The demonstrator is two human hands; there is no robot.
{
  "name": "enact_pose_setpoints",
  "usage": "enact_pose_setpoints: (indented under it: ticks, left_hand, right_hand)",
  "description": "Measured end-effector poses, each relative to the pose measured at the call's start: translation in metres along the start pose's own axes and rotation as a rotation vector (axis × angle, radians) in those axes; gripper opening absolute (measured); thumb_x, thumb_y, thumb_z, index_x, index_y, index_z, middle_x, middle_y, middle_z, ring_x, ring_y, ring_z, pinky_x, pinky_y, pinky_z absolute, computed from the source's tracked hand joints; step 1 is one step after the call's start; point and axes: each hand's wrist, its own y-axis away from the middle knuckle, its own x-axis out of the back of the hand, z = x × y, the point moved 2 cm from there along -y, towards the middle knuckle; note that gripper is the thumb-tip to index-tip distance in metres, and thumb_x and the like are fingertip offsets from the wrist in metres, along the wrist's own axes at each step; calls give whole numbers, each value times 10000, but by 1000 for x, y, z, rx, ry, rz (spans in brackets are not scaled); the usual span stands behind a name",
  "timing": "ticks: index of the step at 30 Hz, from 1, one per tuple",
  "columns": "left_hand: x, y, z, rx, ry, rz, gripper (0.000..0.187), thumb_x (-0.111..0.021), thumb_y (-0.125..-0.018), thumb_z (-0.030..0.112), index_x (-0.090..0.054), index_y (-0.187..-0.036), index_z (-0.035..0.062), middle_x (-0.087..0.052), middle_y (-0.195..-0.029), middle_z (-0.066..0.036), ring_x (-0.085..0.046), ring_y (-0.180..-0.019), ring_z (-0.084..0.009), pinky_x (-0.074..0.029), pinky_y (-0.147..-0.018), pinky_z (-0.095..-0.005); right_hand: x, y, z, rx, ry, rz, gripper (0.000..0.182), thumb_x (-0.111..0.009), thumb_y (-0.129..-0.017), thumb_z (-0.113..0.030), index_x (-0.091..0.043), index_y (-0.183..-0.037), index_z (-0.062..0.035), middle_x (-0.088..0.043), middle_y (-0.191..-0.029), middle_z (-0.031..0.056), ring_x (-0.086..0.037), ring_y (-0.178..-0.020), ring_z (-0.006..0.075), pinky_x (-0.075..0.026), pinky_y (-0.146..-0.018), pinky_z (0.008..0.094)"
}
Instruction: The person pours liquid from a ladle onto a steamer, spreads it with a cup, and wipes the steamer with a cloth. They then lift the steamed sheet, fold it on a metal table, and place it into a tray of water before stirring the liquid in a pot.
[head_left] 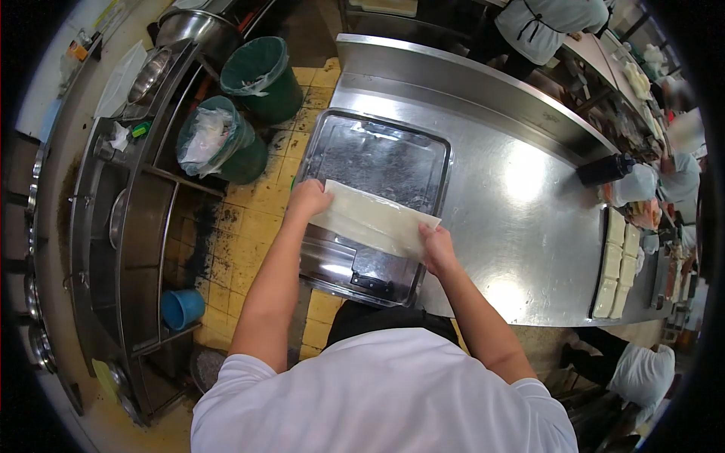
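Both of my hands are closed on a thin, off-white rectangular sheet (375, 217) with a moist shine, stretched between them. My left hand (310, 198) pinches its left end, and my right hand (439, 248) grips the lower right end. The sheet slants down to the right across a large metal tray (377, 155) with a wet-looking bottom, hiding the tray's middle. In the near part of the tray, close to my body, lies a broad metal blade (375, 264) with a dark handle.
The tray stands on a steel table (498, 226) with a raised back edge. At the right, a dark tray holds white blocks (615, 264). Green bins (260, 79) and a blue bucket (182, 309) stand to the left. Co-workers (540, 30) are at the back and right.
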Motion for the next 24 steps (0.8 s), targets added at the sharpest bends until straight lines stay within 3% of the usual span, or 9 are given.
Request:
enact_pose_setpoints:
  ticks: [5,14,17,20,24]
  left_hand:
    - [-6,-7,-6,-51,10,-56,308,-767,-797,309,-679,-1004,99,-739,-1051,-136,-690,-1008,-353,-539,-883,-440]
    - [-23,-11,-21,-31,410,125,328,-806,-773,294,-708,-1008,87,-737,-952,-122,-709,-920,-280,-542,-823,-401]
    - [-32,-21,-34,26,283,-13,308,-808,-782,299,-732,-962,62,-734,-866,-114,-702,-818,-255,-540,-771,-402]
    - [-16,-7,-24,1,329,-83,293,-805,-799,307,-740,-915,46,-740,-838,-125,-701,-771,-265,-536,-739,-405]
    - [-23,-5,-24,-62,441,25,286,-782,-845,315,-744,-963,56,-749,-894,-150,-717,-818,-288,-533,-752,-418]
  right_hand:
    - [-1,0,-1,1,22,9,284,-564,-1032,-132,-612,-1233,61,-699,-1152,149,-677,-1012,252,-537,-906,391]
    - [-3,4,-6,6,39,12,268,-558,-1033,-136,-616,-1226,41,-699,-1140,134,-673,-1004,247,-538,-900,394]
    - [-3,5,-6,14,35,9,269,-562,-1034,-141,-618,-1227,37,-701,-1138,132,-672,-1007,248,-534,-909,392]
    - [-3,5,-7,19,46,18,266,-568,-1034,-145,-622,-1224,33,-702,-1134,128,-672,-1009,245,-530,-912,389]
    - [-2,4,-7,30,65,26,253,-575,-1032,-138,-631,-1211,31,-704,-1121,118,-671,-995,232,-530,-903,382]
